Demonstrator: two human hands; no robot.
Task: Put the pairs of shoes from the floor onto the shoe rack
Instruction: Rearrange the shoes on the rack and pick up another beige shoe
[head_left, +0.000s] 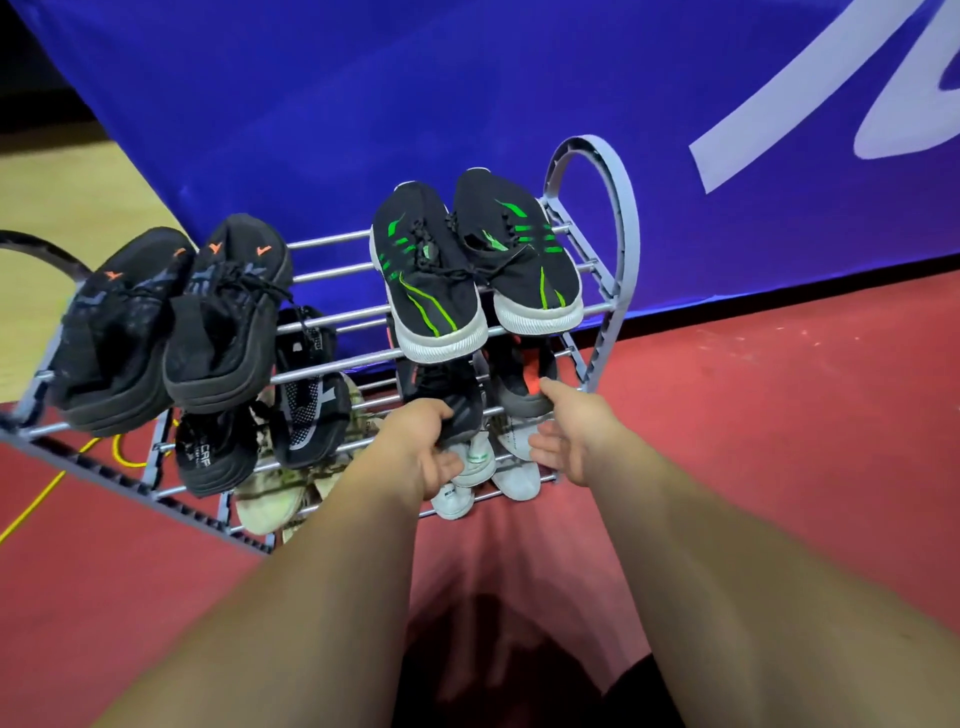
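The 2 bare arms reach forward, nearly parallel. The left grip (423, 447) curls its fingers and thumb round a dark shoe (457, 400). The right grip (571, 431) is relaxed, thumb raised, fingers loosely spread.

it looked like an indoor sports hall: a red rubbery court floor (779, 415) lay beside pale wooden boards (62, 176), and a large blue fabric banner with white lettering (363, 104) hung behind.
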